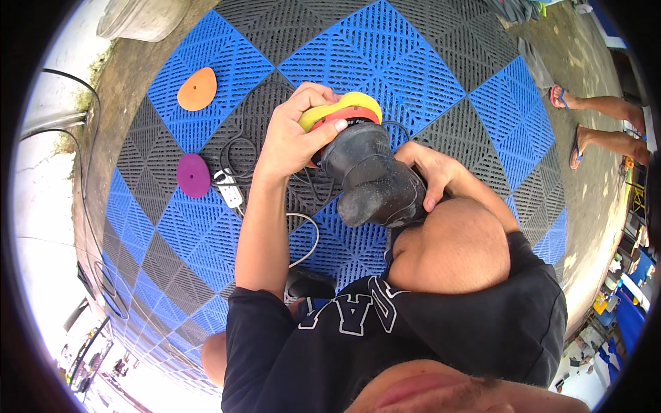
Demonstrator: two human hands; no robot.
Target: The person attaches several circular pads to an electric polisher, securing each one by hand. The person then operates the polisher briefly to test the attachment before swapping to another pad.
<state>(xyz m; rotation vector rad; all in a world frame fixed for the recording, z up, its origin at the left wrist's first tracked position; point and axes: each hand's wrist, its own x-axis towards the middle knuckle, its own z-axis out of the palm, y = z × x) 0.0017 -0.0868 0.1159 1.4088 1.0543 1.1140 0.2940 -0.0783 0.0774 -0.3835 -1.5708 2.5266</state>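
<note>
A black power polisher (361, 162) is held up in front of me, near my raised knee. Its round head carries a yellow foam pad (367, 102) with a red backing, turned away from me. My left hand (299, 127) is wrapped around the edge of the pad and its backing, thumb on the near side. Around the rear part of the body, my right hand (434, 172) is closed; some of its fingers are hidden behind the tool. An orange disc pad (197, 89) and a purple disc pad (193, 176) lie on the floor to the left.
Blue and black grid tiles (372, 48) cover the floor. A white power strip (229, 189) with black and white cables lies left of the polisher. At the upper left stands a pale bucket (141, 19). Another person's legs (609, 124) in flip-flops are at the right.
</note>
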